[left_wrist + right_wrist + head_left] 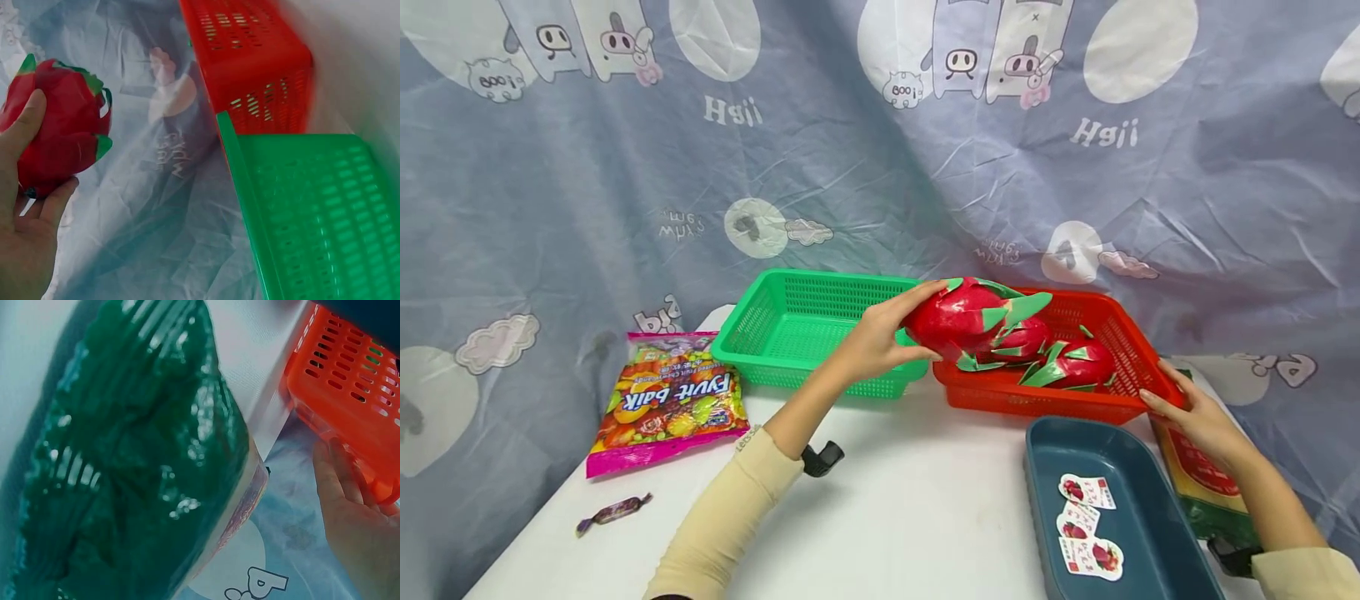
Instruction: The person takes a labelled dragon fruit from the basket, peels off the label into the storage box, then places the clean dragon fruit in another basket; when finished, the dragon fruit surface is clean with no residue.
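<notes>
My left hand (880, 337) grips a red dragon fruit (958, 321) with green scales, thumb on one side and fingers on the other. In the head view the fruit overlaps the left part of the red basket (1000, 400); in the left wrist view the held dragon fruit (62, 119) is up off the surface. Inside the basket lie more dragon fruits, one (1084, 364) on the right and another (1026, 340) partly hidden behind the held one. With thumb and fingers, my right hand (1206, 425) holds the red basket's right corner; the right wrist view shows its fingers (340, 469) against the basket wall.
A green basket (812, 337) stands left of the red one. Further left lie a candy bag (673, 396) and a wrapped candy (615, 511). The blue tray (1138, 517) in front holds several fruit stickers (1092, 557). Beside it lies a green package (1213, 500). Behind hangs a curtain.
</notes>
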Available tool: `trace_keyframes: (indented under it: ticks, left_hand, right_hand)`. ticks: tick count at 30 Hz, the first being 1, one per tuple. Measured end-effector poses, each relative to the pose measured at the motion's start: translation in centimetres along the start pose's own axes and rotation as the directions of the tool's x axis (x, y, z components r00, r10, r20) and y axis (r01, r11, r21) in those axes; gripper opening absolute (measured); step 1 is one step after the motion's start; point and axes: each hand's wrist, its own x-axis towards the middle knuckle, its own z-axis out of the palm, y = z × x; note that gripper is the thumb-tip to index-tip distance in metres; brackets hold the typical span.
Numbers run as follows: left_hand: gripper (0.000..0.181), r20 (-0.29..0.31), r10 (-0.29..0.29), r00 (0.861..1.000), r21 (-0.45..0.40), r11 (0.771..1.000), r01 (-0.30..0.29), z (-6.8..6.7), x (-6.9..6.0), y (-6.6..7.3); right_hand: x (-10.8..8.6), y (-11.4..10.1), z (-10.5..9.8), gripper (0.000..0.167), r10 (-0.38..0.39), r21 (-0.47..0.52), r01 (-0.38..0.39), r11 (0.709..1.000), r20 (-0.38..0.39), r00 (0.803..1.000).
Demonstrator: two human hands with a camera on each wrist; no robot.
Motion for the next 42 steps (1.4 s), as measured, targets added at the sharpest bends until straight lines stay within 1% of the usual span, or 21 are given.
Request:
trace_keyframes:
  ticks: [3, 8, 11, 14, 16, 17, 18, 20, 22, 23, 26, 28, 31, 34, 36, 39, 42]
  left_hand:
    - [0.086, 0.001, -0.056, 0.998, -0.008, 0.998, 0.056, 1.3, 1.6, -0.9]
    - [0.087, -0.006, -0.146, 0.989, -0.041, 0.988, 0.146, 4.5, 3.8, -2.6]
    - [0.088, 0.016, -0.172, 0.985, -0.038, 0.984, 0.173, 6.6, 4.5, -3.5]
    - [0.089, 0.070, -0.186, 0.980, -0.025, 0.982, 0.189, 8.7, 4.7, -3.9]
    - [0.089, 0.105, -0.217, 0.970, -0.029, 0.975, 0.221, 9.8, 4.8, -4.1]
    - [0.088, 0.121, -0.242, 0.963, -0.027, 0.969, 0.247, 10.3, 4.8, -4.1]
    - [0.088, 0.132, -0.271, 0.954, -0.024, 0.961, 0.276, 10.7, 4.9, -4.3]
    - [0.086, 0.145, -0.335, 0.931, -0.021, 0.940, 0.342, 11.4, 5.0, -4.5]
    - [0.085, 0.160, -0.391, 0.906, -0.015, 0.917, 0.399, 12.0, 4.9, -4.9]
    - [0.085, 0.172, -0.409, 0.896, -0.013, 0.909, 0.418, 12.2, 4.8, -5.1]
    - [0.084, 0.205, -0.438, 0.875, -0.024, 0.892, 0.452, 12.7, 4.4, -5.7]
    - [0.083, 0.217, -0.446, 0.868, -0.031, 0.886, 0.463, 12.8, 4.2, -5.9]
    - [0.083, 0.214, -0.463, 0.860, -0.027, 0.878, 0.479, 12.7, 4.1, -5.9]
    - [0.084, 0.220, -0.482, 0.848, 0.007, 0.870, 0.492, 12.7, 4.1, -5.7]
    - [0.085, 0.234, -0.488, 0.841, 0.051, 0.870, 0.491, 12.8, 4.0, -5.5]
    - [0.085, 0.259, -0.485, 0.835, 0.106, 0.874, 0.475, 13.0, 3.8, -5.2]
    - [0.085, 0.268, -0.480, 0.836, 0.139, 0.878, 0.459, 13.1, 3.6, -5.1]
  right_hand:
    - [0.0, 0.2, 0.1, 0.076, 0.010, -0.014, -0.010, 1.000, 0.002, 1.000]
    - [0.1, 0.5, 0.2, 0.074, 0.002, 0.013, -0.002, 1.000, -0.021, 1.000]
    - [0.1, 0.8, 0.3, 0.073, 0.001, 0.034, 0.001, 0.999, -0.037, 0.999]
    - [0.0, 1.0, 0.4, 0.072, 0.001, 0.047, 0.001, 0.999, -0.045, 0.999]
    - [0.0, 1.2, 0.5, 0.072, 0.001, 0.044, 0.002, 0.999, -0.054, 0.999]
    - [0.0, 1.2, 0.5, 0.072, -0.004, 0.048, 0.007, 0.999, -0.056, 0.998]
    - [0.1, 1.2, 0.6, 0.072, -0.003, 0.054, 0.007, 0.999, -0.059, 0.998]
    - [0.2, 1.2, 0.8, 0.071, -0.008, 0.059, 0.012, 0.998, -0.065, 0.998]
    - [0.3, 1.2, 1.0, 0.071, -0.010, 0.063, 0.015, 0.998, -0.069, 0.998]
    - [0.3, 1.2, 1.1, 0.071, -0.014, 0.076, 0.019, 0.997, -0.070, 0.997]
    - [0.1, 1.3, 1.1, 0.071, -0.012, 0.095, 0.020, 0.995, -0.082, 0.997]
    - [-0.1, 1.2, 1.1, 0.070, -0.016, 0.102, 0.025, 0.994, -0.088, 0.996]
    - [-0.2, 1.0, 1.0, 0.070, -0.019, 0.087, 0.027, 0.996, -0.095, 0.995]
    - [-0.1, 0.9, 1.1, 0.070, -0.027, 0.077, 0.035, 0.996, -0.101, 0.994]
    - [-0.1, 0.9, 1.2, 0.070, -0.030, 0.081, 0.038, 0.996, -0.102, 0.994]
    - [-0.1, 1.0, 1.3, 0.070, -0.032, 0.092, 0.042, 0.995, -0.104, 0.994]
    - [-0.1, 1.2, 1.4, 0.069, -0.038, 0.115, 0.050, 0.992, -0.101, 0.994]
